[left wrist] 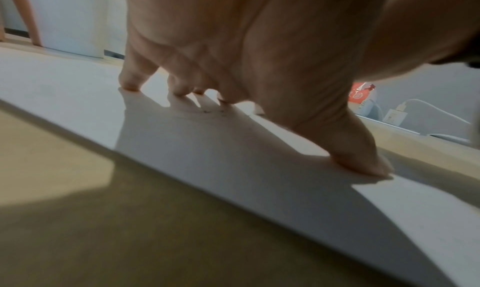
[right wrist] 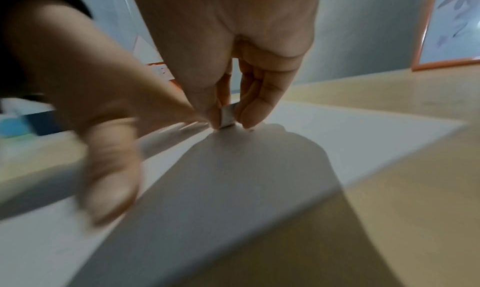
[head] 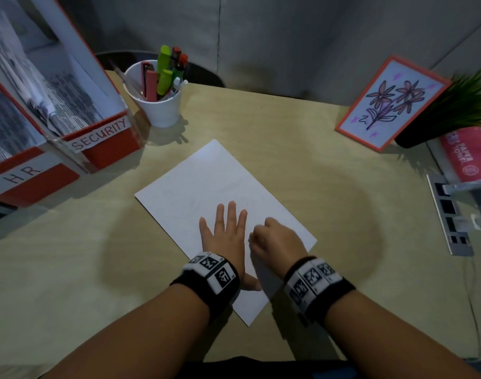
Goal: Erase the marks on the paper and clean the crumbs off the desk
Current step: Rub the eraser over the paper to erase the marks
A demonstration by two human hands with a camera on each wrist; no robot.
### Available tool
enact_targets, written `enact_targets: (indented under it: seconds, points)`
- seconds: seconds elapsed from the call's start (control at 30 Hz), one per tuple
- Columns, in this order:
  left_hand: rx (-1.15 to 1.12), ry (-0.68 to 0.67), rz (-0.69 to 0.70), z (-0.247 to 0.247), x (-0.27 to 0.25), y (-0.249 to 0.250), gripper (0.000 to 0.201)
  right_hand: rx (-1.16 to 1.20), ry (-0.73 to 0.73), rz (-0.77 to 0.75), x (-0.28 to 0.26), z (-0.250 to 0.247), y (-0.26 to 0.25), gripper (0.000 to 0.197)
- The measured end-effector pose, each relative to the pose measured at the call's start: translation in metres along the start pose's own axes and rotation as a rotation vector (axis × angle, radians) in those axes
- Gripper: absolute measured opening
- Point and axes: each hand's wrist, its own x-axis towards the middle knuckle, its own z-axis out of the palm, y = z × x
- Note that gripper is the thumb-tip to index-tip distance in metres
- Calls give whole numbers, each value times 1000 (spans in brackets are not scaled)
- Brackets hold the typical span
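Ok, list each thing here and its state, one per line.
paper: flat on desk, faint marks left
eraser: pinched, tip on paper
left hand: spread flat, pressing paper
right hand: grips eraser
crumbs: few, on paper
pen cup: upright, full

Light wood desk. Directly on it: white paper at centre, set at an angle; red file boxes labelled SECURITY and H.R. far left; white pen cup just right of them. Far right: framed flower drawing leaning by a dark plant pot, plus a grey power strip at the right edge.
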Motion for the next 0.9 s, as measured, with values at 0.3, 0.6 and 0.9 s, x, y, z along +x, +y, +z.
enact_targets:
  seconds: [0.3,0.6,0.9]
  points:
    - [-44,23,-8,-1,0,-2,151,85,-65,77,-24,3,5,23]
    - [-284,77,-133,-19,-12,9,118,355,308,273,-29,-30,49,7]
    - [-21,126,86,-21,-34,-51,130,389,255,406,-54,-15,72,8]
